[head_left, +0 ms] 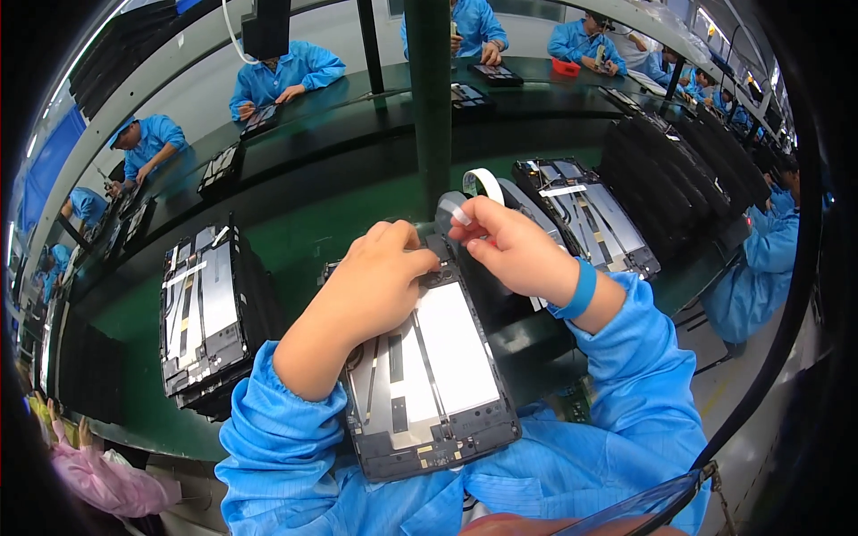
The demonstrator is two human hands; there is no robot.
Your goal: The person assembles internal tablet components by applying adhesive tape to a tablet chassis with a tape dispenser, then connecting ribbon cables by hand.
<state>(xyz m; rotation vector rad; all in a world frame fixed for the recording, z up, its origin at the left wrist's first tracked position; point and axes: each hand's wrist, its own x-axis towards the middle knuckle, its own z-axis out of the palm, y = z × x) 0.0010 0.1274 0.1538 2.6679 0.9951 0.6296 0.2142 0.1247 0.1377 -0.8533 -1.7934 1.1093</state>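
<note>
An opened tablet lies tilted in front of me, its near end by my lap, with silver plates, a white panel and dark cables showing. My left hand is closed over its far end, thumb and fingertips at the black edge; some fingertips are hidden. Just right of it, my right hand pinches at a translucent greyish strip, whose exact kind I cannot make out. Behind that hand stands a white ring-shaped roll, apparently tape.
A stack of opened tablets stands on the left of the green bench; another stack is at the right, beside tall black stacks. A green post rises ahead. Several people in blue work across the bench.
</note>
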